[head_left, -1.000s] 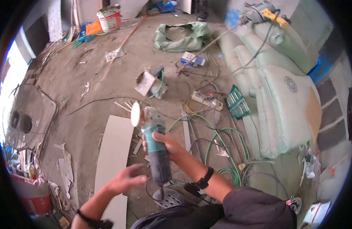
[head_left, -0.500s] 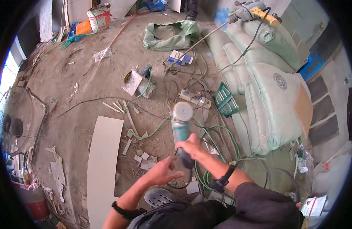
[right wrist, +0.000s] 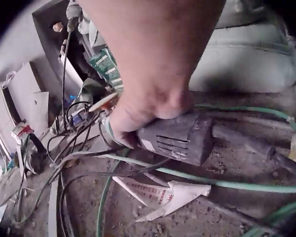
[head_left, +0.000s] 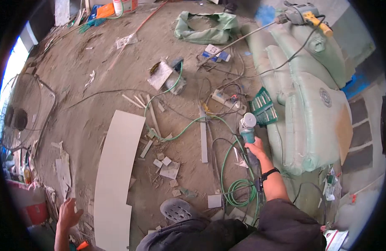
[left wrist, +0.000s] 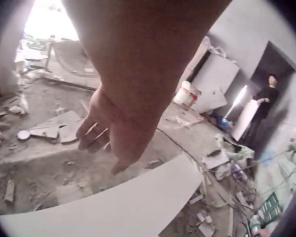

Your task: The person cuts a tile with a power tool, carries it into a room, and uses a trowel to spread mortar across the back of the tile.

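Note:
My right hand [head_left: 256, 147] grips an angle grinder [head_left: 246, 130] with a teal body and a round pale disc at its head. In the right wrist view the dark, slotted rear housing [right wrist: 177, 139] sticks out behind that hand, its cord trailing right. The grinder is low over the floor, beside the green drill-bit case [head_left: 263, 106] and the power strip [head_left: 227, 100]. My left hand [head_left: 69, 214] holds nothing, fingers relaxed, left of a long white board [head_left: 117, 167]. In the left wrist view its fingers [left wrist: 94, 136] hang loosely over the floor beside the board.
Stacked pale-green sacks [head_left: 304, 113] line the right side, with a drill [head_left: 302, 14] on top. A coiled green hose [head_left: 241, 192] and cables cross the floor. Tile scraps [head_left: 170, 169] lie near my shoe [head_left: 178, 209]. At left stands a fan [head_left: 21, 119]. A person [left wrist: 261, 106] holds a white panel.
The right hand has carried the grinder from the middle over to the right, down beside the drill-bit case. The left hand has moved away from the grinder, to the far left.

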A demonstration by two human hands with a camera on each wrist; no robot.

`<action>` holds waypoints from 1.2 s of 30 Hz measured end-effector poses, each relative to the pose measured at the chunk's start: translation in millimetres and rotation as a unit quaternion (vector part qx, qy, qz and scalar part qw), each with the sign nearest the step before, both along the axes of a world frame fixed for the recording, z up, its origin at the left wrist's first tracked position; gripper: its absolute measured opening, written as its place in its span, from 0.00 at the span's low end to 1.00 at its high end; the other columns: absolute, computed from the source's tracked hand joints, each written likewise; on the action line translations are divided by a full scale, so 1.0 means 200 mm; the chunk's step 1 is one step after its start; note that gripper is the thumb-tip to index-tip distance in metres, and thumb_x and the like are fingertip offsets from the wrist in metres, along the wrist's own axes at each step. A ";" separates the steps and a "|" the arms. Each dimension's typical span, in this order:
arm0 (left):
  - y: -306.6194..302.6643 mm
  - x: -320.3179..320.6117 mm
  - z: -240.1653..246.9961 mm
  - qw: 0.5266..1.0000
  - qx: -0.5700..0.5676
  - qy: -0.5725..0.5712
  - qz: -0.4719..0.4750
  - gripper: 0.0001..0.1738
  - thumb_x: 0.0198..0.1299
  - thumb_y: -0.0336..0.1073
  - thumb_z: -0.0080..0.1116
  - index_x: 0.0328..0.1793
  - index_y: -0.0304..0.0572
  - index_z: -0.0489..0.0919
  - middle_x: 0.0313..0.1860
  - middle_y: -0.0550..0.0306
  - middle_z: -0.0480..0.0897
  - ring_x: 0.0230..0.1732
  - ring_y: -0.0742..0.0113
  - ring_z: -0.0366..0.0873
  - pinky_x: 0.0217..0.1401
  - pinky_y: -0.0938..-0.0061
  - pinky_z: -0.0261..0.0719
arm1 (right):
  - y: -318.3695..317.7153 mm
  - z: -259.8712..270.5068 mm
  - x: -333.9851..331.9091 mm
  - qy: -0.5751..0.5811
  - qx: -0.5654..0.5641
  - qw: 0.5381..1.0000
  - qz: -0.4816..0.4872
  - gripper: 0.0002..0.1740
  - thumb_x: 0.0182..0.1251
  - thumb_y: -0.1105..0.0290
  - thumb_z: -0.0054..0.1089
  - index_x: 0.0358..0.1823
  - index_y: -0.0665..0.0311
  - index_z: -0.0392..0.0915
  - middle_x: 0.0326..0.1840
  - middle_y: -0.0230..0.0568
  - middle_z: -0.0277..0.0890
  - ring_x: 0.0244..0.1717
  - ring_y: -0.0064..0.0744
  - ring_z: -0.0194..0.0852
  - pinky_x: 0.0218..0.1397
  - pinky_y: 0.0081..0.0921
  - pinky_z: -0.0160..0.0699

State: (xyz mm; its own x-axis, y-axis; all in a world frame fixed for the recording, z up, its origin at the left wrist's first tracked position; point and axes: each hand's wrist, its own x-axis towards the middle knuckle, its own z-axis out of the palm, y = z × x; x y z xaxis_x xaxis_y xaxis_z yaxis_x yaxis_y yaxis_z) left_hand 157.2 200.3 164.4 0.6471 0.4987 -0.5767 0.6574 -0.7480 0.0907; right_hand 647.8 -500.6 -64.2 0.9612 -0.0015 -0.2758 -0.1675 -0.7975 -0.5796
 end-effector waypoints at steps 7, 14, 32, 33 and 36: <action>-0.08 -0.69 -0.73 0.971 -0.009 -0.161 0.177 0.31 0.57 0.42 0.73 0.60 0.28 0.74 0.55 0.32 0.81 0.57 0.40 0.81 0.59 0.56 0.78 | 0.05 -0.02 -0.05 -0.024 -0.166 0.986 0.025 0.42 0.46 0.54 0.76 0.58 0.74 0.68 0.53 0.66 0.79 0.57 0.64 0.78 0.60 0.51 0.76; -0.22 -0.64 -0.93 0.907 -0.009 -0.215 0.362 0.34 0.60 0.59 0.68 0.48 0.27 0.78 0.41 0.34 0.85 0.46 0.41 0.84 0.52 0.52 0.77 | 0.04 0.09 -0.12 -0.054 -0.228 0.970 0.058 0.37 0.52 0.44 0.76 0.50 0.69 0.80 0.52 0.60 0.82 0.54 0.58 0.82 0.56 0.49 0.78; -0.10 -0.72 0.50 0.934 0.108 -0.071 0.333 0.45 0.49 0.80 0.59 0.31 0.37 0.88 0.32 0.39 0.87 0.39 0.43 0.87 0.44 0.52 0.82 | 1.01 2.05 -0.69 -0.018 -0.196 0.865 0.461 0.16 0.59 0.72 0.65 0.46 0.70 0.75 0.45 0.52 0.71 0.48 0.51 0.74 0.53 0.41 0.73; -0.13 -0.74 0.70 0.932 0.146 -0.069 0.325 0.43 0.47 0.80 0.62 0.28 0.39 0.86 0.29 0.42 0.86 0.35 0.46 0.87 0.39 0.55 0.82 | 1.11 2.22 -0.72 -0.010 -0.148 0.871 0.469 0.15 0.58 0.75 0.67 0.44 0.69 0.75 0.42 0.50 0.71 0.42 0.48 0.74 0.49 0.39 0.73; -0.29 -0.81 1.44 0.916 0.176 -0.089 0.350 0.41 0.43 0.78 0.66 0.23 0.42 0.82 0.24 0.48 0.85 0.29 0.51 0.86 0.32 0.58 0.79 | 1.56 2.78 -0.88 0.007 -0.077 0.819 0.569 0.16 0.57 0.74 0.68 0.45 0.69 0.75 0.43 0.50 0.72 0.43 0.51 0.75 0.50 0.41 0.73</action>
